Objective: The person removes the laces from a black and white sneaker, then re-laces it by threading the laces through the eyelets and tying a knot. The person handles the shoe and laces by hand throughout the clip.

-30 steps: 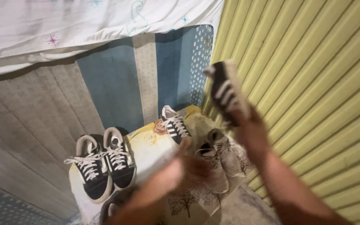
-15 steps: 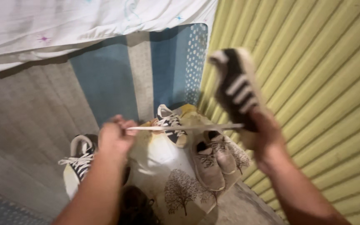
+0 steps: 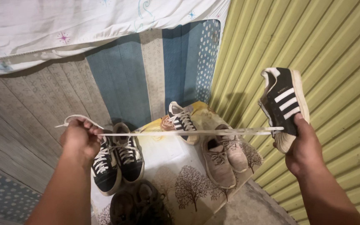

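My right hand (image 3: 304, 151) grips a black sneaker with white stripes (image 3: 285, 105), held up in the air at the right, sole toward the yellow wall. A white shoelace (image 3: 188, 132) runs taut from that sneaker leftward to my left hand (image 3: 80, 138), which is closed on its far end. The lace stretches horizontally above the shoes on the floor. A matching black striped sneaker (image 3: 182, 121) lies below on a printed cloth (image 3: 176, 164).
On the cloth sit a pair of dark sneakers with white laces (image 3: 117, 160), a pair of beige shoes (image 3: 225, 158) and dark shoes (image 3: 140, 206) at the near edge. A corrugated yellow wall (image 3: 334, 54) stands to the right; a white sheet (image 3: 84, 21) hangs above.
My left hand has drawn the lace farther left and out of the sneaker. My right hand has swung the sneaker right and lower, and the lace is now stretched longer between them.
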